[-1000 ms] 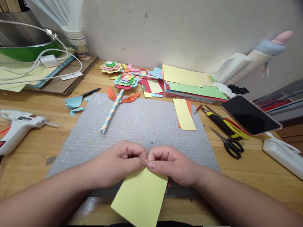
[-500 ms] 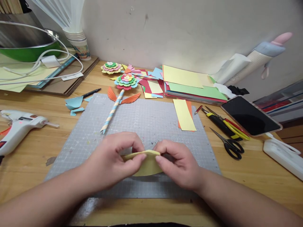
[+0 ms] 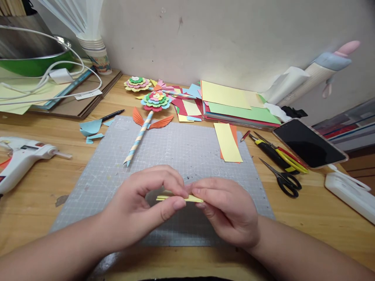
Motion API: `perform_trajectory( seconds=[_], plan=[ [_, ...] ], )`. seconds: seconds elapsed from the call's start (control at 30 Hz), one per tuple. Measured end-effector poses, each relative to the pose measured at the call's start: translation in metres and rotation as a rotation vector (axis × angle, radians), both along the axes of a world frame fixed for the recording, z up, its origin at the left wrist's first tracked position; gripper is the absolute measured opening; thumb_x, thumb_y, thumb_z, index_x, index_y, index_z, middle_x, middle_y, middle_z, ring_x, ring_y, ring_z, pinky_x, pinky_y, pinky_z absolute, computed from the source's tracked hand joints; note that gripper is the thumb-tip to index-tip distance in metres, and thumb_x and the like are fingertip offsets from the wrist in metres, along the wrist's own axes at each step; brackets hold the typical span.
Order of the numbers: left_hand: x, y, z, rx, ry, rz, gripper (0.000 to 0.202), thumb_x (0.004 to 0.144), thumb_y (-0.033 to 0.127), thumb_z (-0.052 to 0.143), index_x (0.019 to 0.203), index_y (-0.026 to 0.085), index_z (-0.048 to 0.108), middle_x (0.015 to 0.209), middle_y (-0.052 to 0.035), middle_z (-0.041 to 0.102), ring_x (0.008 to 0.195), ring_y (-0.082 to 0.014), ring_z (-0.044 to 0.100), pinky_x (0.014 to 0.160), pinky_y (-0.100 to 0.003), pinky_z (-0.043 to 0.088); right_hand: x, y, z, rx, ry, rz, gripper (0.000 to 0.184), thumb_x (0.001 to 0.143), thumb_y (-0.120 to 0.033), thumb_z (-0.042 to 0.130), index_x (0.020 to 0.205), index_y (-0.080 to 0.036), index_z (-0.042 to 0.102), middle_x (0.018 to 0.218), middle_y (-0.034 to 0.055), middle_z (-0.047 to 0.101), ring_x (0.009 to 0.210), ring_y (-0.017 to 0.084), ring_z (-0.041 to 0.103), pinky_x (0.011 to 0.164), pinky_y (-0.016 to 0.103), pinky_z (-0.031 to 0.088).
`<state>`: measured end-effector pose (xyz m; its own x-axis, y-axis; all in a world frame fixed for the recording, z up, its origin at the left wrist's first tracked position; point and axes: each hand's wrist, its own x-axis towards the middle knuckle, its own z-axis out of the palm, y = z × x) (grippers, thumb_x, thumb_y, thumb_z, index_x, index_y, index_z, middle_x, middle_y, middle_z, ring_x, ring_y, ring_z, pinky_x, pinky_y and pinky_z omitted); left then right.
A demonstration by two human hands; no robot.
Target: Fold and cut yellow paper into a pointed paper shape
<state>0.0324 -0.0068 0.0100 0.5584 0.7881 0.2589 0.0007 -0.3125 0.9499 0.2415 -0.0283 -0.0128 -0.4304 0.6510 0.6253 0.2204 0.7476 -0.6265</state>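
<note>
Between my two hands is a piece of folded yellow paper (image 3: 191,198), seen nearly edge-on as a thin layered strip. My left hand (image 3: 152,199) pinches it from the left with thumb and fingertips. From the right, my right hand (image 3: 230,207) pinches the other end, its fingers on top and thumb below. Both hands are above the grey cutting mat (image 3: 181,152). Beyond them on the mat lies a paper flower (image 3: 156,100) with a striped stem (image 3: 139,138) and orange pleated leaves (image 3: 160,122). A yellow paper strip (image 3: 227,142) lies over an orange one at the right.
A white glue gun (image 3: 27,158) lies at left, near blue paper scraps (image 3: 90,127) and a black pen (image 3: 113,115). Black scissors (image 3: 288,183), a cutter (image 3: 274,154) and a phone (image 3: 310,142) are at right. Coloured paper sheets (image 3: 240,111) are stacked by the wall.
The yellow paper has turned from showing a broad face hanging down to a thin edge-on strip. My right hand's fingers have come over its top.
</note>
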Motion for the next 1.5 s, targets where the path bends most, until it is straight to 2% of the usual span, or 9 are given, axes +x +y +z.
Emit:
perform_trajectory(
  seconds=[0.13, 0.27, 0.4, 0.57, 0.63, 0.8, 1.0, 1.23, 1.5],
  plan=[
    [0.002, 0.0, -0.001, -0.094, 0.022, -0.006, 0.007, 0.087, 0.016, 0.063, 0.081, 0.019, 0.066, 0.085, 0.0023, 0.068, 0.082, -0.0097, 0.064, 0.074, -0.022, 0.05, -0.002, -0.003, -0.001, -0.001, 0.014, -0.021, 0.031, 0.09, -0.007, 0.055, 0.119, -0.019, 0.061, 0.097, 0.0092, 0.074, 0.088, 0.015, 0.071, 0.075, 0.026, 0.059],
    [0.003, 0.0, -0.002, -0.059, 0.069, 0.017, 0.009, 0.087, 0.016, 0.063, 0.079, 0.019, 0.066, 0.081, 0.0025, 0.068, 0.077, -0.0087, 0.064, 0.07, -0.021, 0.049, -0.003, -0.006, -0.001, -0.026, 0.026, -0.054, 0.028, 0.09, -0.008, 0.057, 0.115, -0.019, 0.063, 0.094, 0.0067, 0.076, 0.083, 0.014, 0.072, 0.074, 0.025, 0.058],
    [0.002, -0.001, -0.002, 0.092, 0.119, 0.042, 0.012, 0.087, 0.011, 0.06, 0.077, 0.017, 0.062, 0.076, 0.0019, 0.066, 0.072, -0.0093, 0.062, 0.066, -0.022, 0.049, -0.005, -0.008, 0.0, -0.083, 0.025, -0.067, 0.02, 0.09, -0.009, 0.058, 0.107, -0.018, 0.065, 0.091, 0.0055, 0.076, 0.078, 0.013, 0.071, 0.07, 0.023, 0.057],
    [0.002, -0.002, -0.002, 0.401, 0.234, 0.143, 0.012, 0.085, 0.007, 0.06, 0.078, 0.018, 0.06, 0.074, 0.0006, 0.065, 0.073, -0.0121, 0.06, 0.07, -0.027, 0.048, -0.008, -0.009, 0.001, -0.179, -0.038, -0.053, 0.012, 0.091, -0.013, 0.053, 0.092, -0.017, 0.064, 0.067, 0.0006, 0.067, 0.065, 0.013, 0.068, 0.058, 0.024, 0.052],
    [0.002, -0.002, -0.002, 0.439, 0.254, 0.145, 0.012, 0.085, 0.007, 0.06, 0.08, 0.018, 0.061, 0.076, -0.0004, 0.065, 0.075, -0.0132, 0.06, 0.072, -0.028, 0.048, -0.008, -0.008, 0.001, -0.166, -0.061, -0.047, 0.012, 0.091, -0.012, 0.053, 0.09, -0.018, 0.063, 0.065, 0.0008, 0.066, 0.064, 0.014, 0.066, 0.057, 0.024, 0.05],
    [0.003, -0.002, 0.0, 0.405, 0.205, 0.051, 0.016, 0.085, 0.007, 0.057, 0.09, 0.019, 0.065, 0.081, -0.0021, 0.067, 0.078, -0.0145, 0.062, 0.074, -0.03, 0.05, -0.007, -0.008, 0.0, -0.13, -0.057, 0.009, 0.014, 0.092, -0.013, 0.051, 0.095, -0.021, 0.063, 0.068, 0.0014, 0.066, 0.061, 0.015, 0.063, 0.055, 0.026, 0.048],
    [0.004, -0.004, 0.004, 0.405, 0.19, 0.03, 0.016, 0.082, 0.006, 0.056, 0.089, 0.019, 0.064, 0.079, -0.0022, 0.066, 0.075, -0.0141, 0.062, 0.071, -0.029, 0.05, -0.008, -0.011, 0.002, -0.075, -0.107, -0.001, 0.018, 0.093, -0.014, 0.049, 0.102, -0.021, 0.062, 0.068, 0.0012, 0.066, 0.059, 0.015, 0.061, 0.054, 0.027, 0.046],
    [0.006, -0.006, 0.001, 0.331, 0.171, 0.098, 0.014, 0.076, 0.005, 0.056, 0.072, 0.019, 0.056, 0.068, 0.0016, 0.059, 0.065, -0.0106, 0.058, 0.063, -0.025, 0.047, -0.007, -0.012, 0.005, -0.081, -0.08, 0.013, 0.02, 0.091, -0.01, 0.05, 0.104, -0.021, 0.062, 0.077, 0.0043, 0.072, 0.064, 0.016, 0.065, 0.057, 0.028, 0.05],
    [-0.001, -0.001, 0.003, 0.26, 0.169, 0.186, 0.016, 0.074, 0.006, 0.054, 0.068, 0.02, 0.048, 0.065, 0.0044, 0.053, 0.061, -0.0099, 0.053, 0.058, -0.025, 0.043, -0.006, -0.018, 0.004, -0.187, 0.061, -0.247, 0.018, 0.089, -0.014, 0.059, 0.098, -0.027, 0.068, 0.073, -0.0012, 0.072, 0.06, 0.013, 0.065, 0.054, 0.026, 0.05]
  ],
)
